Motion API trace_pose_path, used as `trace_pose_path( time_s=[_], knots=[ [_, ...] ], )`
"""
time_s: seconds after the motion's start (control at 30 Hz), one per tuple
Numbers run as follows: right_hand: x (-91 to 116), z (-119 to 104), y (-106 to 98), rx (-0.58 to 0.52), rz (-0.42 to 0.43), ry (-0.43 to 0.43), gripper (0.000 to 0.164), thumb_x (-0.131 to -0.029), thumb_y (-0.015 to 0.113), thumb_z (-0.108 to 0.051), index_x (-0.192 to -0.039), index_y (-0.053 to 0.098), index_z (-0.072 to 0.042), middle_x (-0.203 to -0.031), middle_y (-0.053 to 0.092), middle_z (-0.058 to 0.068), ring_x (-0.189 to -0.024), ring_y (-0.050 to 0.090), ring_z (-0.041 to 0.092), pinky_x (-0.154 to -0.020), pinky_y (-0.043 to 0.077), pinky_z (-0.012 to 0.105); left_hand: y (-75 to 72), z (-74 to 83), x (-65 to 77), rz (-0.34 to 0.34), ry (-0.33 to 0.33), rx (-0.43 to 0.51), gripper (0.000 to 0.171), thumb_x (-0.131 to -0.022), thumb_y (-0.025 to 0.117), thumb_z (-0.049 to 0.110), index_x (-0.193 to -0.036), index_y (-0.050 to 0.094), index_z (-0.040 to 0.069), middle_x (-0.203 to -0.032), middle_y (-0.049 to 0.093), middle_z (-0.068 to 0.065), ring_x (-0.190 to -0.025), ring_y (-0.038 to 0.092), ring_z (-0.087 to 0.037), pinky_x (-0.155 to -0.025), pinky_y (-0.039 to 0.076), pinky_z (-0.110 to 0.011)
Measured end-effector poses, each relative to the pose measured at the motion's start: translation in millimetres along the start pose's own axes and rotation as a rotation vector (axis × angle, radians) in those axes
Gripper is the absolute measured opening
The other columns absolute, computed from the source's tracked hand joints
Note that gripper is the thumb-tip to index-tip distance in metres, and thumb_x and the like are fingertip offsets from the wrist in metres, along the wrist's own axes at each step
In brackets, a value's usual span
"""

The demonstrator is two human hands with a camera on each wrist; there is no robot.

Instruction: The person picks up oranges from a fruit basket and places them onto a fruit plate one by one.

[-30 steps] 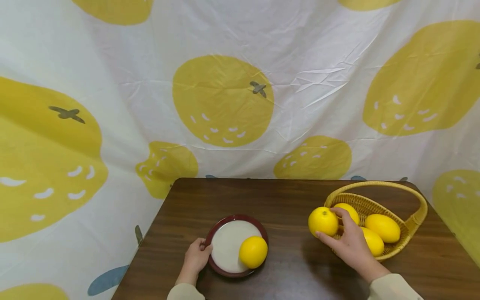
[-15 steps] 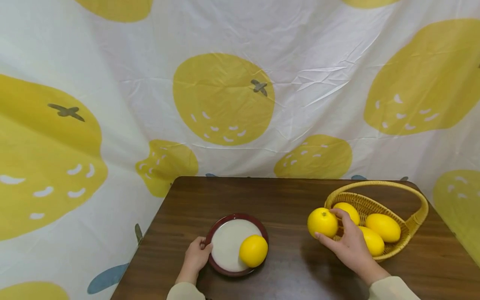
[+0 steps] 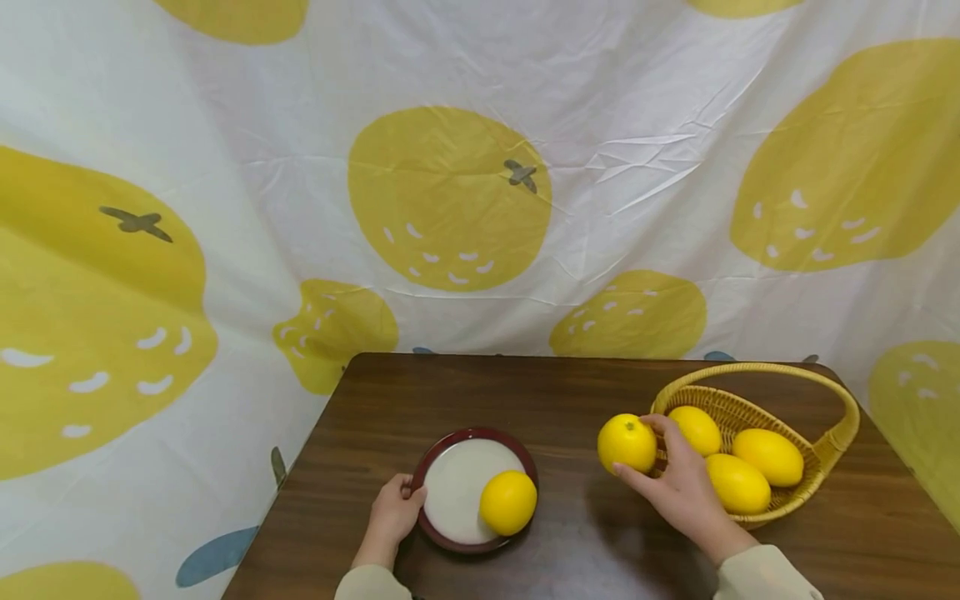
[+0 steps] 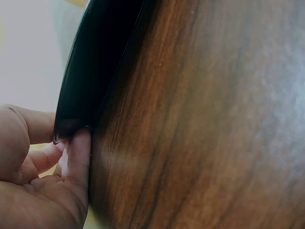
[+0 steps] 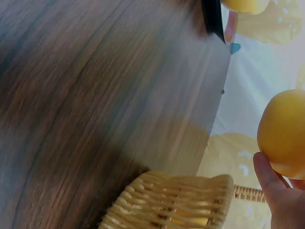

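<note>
While the left hand (image 3: 395,510) pinches its near-left edge between thumb and fingers, a round plate with a dark red rim and a white centre (image 3: 456,482) sits on the dark brown wood-grained table (image 3: 570,400). A smooth yellow lemon (image 3: 508,502) rests on the plate's right side, against the rim. Farther right, a second rounded yellow lemon (image 3: 627,444) is held above the tabletop, between plate and basket, nearer the basket. The right hand (image 3: 686,487) grips it, thumb below and fingers behind. Just beyond that hand stands a tan woven wicker basket with an arched handle (image 3: 843,435), holding three more yellow lemons (image 3: 738,484) close together.
</note>
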State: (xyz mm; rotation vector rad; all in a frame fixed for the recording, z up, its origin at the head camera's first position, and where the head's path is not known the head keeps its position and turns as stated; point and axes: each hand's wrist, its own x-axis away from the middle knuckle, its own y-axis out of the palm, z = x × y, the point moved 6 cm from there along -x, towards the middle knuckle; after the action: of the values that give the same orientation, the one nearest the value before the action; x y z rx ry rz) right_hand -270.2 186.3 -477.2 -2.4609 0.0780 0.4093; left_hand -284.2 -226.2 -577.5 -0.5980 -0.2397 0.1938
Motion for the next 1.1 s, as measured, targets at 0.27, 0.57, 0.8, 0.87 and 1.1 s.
trace_pose_path(
  time_s=[0.27,0.57,0.8,0.87,1.1],
  knots=[
    [-6.2,-6.1,17.1,0.03,-0.008,-0.017,0.073,-0.082,0.085,-0.033,-0.139,0.045,-0.012,-0.126,0.061,0.014,-0.106,0.063,0.025,-0.084,0.053,0.038,1.1,-2.6,-2.1,-0.009,-0.008,0.007,0.024,-0.097,0.062,0.012,-0.114,0.062,-0.004,-0.1,0.069,-0.019,-0.092,0.064,-0.03,-0.084,0.05,-0.049],
    [-11.5,-14.3,34.3,-0.019,-0.034,-0.047,0.073,-0.083,0.084,-0.033,-0.142,0.049,-0.008,-0.137,0.059,0.016,-0.112,0.064,0.03,-0.087,0.056,0.041,2.1,-2.5,-0.8,-0.012,-0.019,0.01,0.026,-0.098,0.061,0.013,-0.117,0.061,-0.005,-0.103,0.069,-0.021,-0.095,0.064,-0.031,-0.085,0.05,-0.05],
    [-13.9,-16.7,43.1,-0.04,-0.065,-0.019,0.074,-0.082,0.084,-0.033,-0.141,0.049,-0.009,-0.135,0.059,0.016,-0.11,0.065,0.028,-0.087,0.056,0.041,1.5,-1.6,0.0,-0.012,-0.006,0.021,0.025,-0.097,0.062,0.012,-0.116,0.061,-0.005,-0.102,0.069,-0.02,-0.093,0.065,-0.03,-0.084,0.051,-0.049],
    [-14.4,-17.8,44.7,-0.048,-0.068,-0.026,0.073,-0.082,0.085,-0.033,-0.141,0.049,-0.009,-0.134,0.06,0.015,-0.109,0.065,0.027,-0.087,0.056,0.041,1.2,-1.7,-0.5,-0.009,0.003,0.018,0.024,-0.097,0.062,0.012,-0.115,0.062,-0.005,-0.102,0.069,-0.02,-0.093,0.065,-0.03,-0.084,0.051,-0.049],
    [-15.9,-20.7,52.9,-0.077,-0.093,0.014,0.073,-0.082,0.085,-0.033,-0.142,0.048,-0.011,-0.134,0.06,0.016,-0.108,0.067,0.027,-0.083,0.057,0.035,0.7,-2.7,-1.6,0.0,0.015,0.007,0.023,-0.097,0.062,0.012,-0.114,0.062,-0.004,-0.101,0.07,-0.019,-0.093,0.065,-0.029,-0.084,0.052,-0.048]
  ],
)
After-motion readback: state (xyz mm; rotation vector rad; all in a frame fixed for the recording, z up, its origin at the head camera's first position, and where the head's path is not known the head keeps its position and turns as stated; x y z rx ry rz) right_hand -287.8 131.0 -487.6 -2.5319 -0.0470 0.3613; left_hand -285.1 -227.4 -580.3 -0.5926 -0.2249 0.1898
